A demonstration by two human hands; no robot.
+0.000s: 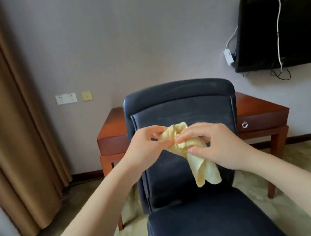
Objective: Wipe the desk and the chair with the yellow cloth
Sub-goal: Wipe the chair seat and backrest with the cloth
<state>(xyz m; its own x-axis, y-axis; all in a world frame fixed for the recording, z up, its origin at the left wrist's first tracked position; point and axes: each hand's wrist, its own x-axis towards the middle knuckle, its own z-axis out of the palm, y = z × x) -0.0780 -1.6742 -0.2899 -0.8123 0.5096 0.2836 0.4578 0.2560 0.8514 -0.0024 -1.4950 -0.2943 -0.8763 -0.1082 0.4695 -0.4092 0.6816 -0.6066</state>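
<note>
Fingers of the left hand (pixel 144 146) and right hand (pixel 216 145) pinch the bunched yellow cloth (pixel 188 149) above the dark chair (pixel 190 173), before the wooden tabletop (pixel 254 106).

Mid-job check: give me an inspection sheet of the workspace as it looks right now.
Surface: wooden desk against the wall, visible top bare.
Job's things: yellow cloth bunched, held in the air in front of the chair backrest, touching neither.
Clutter: nothing seen.
Grippers: left hand and right hand both pinch the cloth.
Cables: white cable over the wall TV, black loops beneath.
Surroundings: brown curtain, wall sockets, patterned carpet.
</note>
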